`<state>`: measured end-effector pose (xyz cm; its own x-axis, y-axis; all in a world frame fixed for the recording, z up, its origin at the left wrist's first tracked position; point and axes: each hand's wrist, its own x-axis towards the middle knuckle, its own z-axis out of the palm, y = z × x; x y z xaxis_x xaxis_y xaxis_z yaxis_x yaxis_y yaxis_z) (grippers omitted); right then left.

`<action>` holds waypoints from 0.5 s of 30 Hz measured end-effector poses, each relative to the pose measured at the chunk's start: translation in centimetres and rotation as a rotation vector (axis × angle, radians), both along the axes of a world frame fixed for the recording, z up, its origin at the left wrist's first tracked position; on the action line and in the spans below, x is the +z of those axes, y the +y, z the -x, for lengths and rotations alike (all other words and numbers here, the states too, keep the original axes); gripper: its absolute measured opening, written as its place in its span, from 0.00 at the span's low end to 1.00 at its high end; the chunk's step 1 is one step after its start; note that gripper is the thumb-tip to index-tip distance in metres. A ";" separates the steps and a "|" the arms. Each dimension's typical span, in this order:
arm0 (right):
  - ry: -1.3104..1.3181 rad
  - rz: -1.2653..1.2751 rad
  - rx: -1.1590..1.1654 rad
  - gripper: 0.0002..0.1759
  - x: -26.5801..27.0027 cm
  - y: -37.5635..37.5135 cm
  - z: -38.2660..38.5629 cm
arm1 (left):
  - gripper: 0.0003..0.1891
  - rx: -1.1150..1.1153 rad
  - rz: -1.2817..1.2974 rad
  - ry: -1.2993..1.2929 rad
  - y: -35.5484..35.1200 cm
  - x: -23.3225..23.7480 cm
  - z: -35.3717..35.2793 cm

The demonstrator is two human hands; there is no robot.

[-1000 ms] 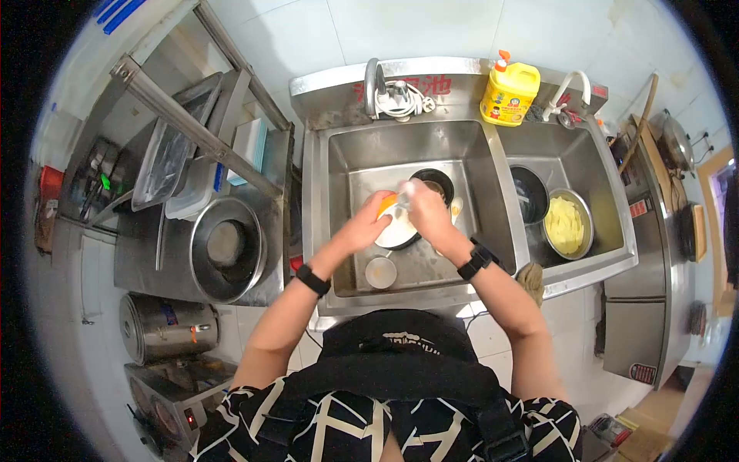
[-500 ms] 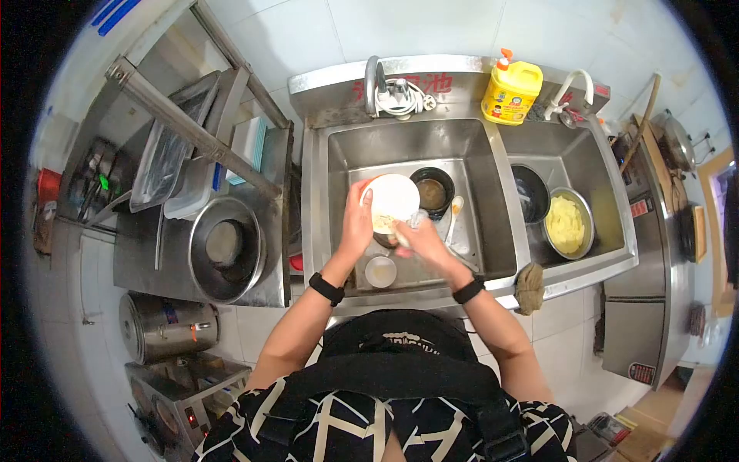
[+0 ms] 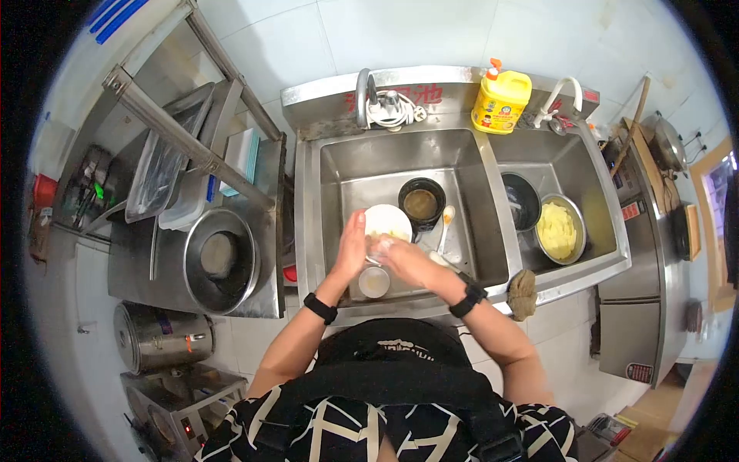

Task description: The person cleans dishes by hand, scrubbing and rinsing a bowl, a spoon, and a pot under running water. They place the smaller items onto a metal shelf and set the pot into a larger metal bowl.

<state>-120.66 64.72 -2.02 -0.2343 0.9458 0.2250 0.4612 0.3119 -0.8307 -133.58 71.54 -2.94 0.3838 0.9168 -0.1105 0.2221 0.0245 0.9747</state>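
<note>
My left hand (image 3: 351, 245) grips the left edge of a white plate (image 3: 387, 221), held tilted over the left sink basin (image 3: 462, 165). My right hand (image 3: 400, 258) presses a pale scrubbing cloth against the plate's lower face. A black bowl (image 3: 421, 204) with brownish liquid stands in the basin just right of the plate. A white spoon (image 3: 446, 223) lies beside that bowl. Below my hands a small round metal cup (image 3: 374, 282) sits on the basin floor.
A yellow detergent bottle (image 3: 499, 102) stands on the ledge between two taps (image 3: 368, 94). The right basin holds a dark pot (image 3: 520, 202) and a metal bowl of yellow food (image 3: 558, 230). A big steel bowl (image 3: 220, 259) rests on the left counter. A rag (image 3: 523, 293) hangs on the sink's front edge.
The plate has come down and toward me from beside the black bowl, and my right hand has slid up against its lower face. The view has shifted slightly.
</note>
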 end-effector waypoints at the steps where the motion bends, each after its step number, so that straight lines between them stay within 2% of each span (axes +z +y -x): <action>1: -0.179 -0.052 0.001 0.15 -0.8 -0.1 -1.0 | 0.25 -0.028 -0.091 0.071 0.0 -0.1 0.1; 2: -0.359 -0.104 0.002 0.15 -1.6 0.0 -1.6 | 0.26 -0.056 -0.183 0.142 0.0 -0.2 0.2; 3: -0.439 -0.049 -0.131 0.12 1.0 -0.1 -1.4 | 0.26 -0.051 -0.119 0.078 -0.8 1.9 -0.2; 4: -0.437 -0.047 -0.132 0.12 0.7 0.7 -1.2 | 0.26 -0.053 -0.118 0.081 -1.1 1.6 -0.4; 6: -0.376 -0.348 -0.233 0.13 0.1 2.4 -0.3 | 0.26 -0.078 -0.115 -0.027 -1.1 0.8 -0.7; 7: -0.191 -0.197 -0.253 0.13 0.0 2.0 0.9 | 0.26 -0.068 -0.097 -0.023 -0.7 0.5 -0.4; 8: -0.187 -0.196 -0.252 0.13 0.0 1.5 1.1 | 0.26 -0.067 -0.096 -0.019 -0.2 0.3 0.3; 10: -0.116 -0.142 0.019 0.13 1.5 0.4 0.8 | 0.26 -0.131 -0.063 -0.014 0.4 2.6 1.2; 11: -0.157 -0.091 0.060 0.10 0.5 0.1 0.4 | 0.26 -0.139 -0.182 0.071 0.9 1.9 1.5; 12: -0.155 -0.091 0.062 0.10 -0.3 0.0 -0.3 | 0.26 -0.137 -0.182 0.073 0.7 2.0 1.5; 14: -0.345 -0.255 -0.043 0.08 -1.1 0.1 -1.8 | 0.25 -0.120 -0.127 -0.002 0.0 2.1 0.9; 15: -0.098 -0.120 -0.181 0.09 2.1 0.4 -1.2 | 0.25 -0.123 -0.128 -0.003 -0.4 1.8 0.5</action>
<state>-119.43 65.10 0.07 -0.0896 0.9422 0.3228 0.5948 0.3105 -0.7414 -134.11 71.12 -1.10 0.4941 0.8694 0.0051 0.2130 -0.1268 0.9688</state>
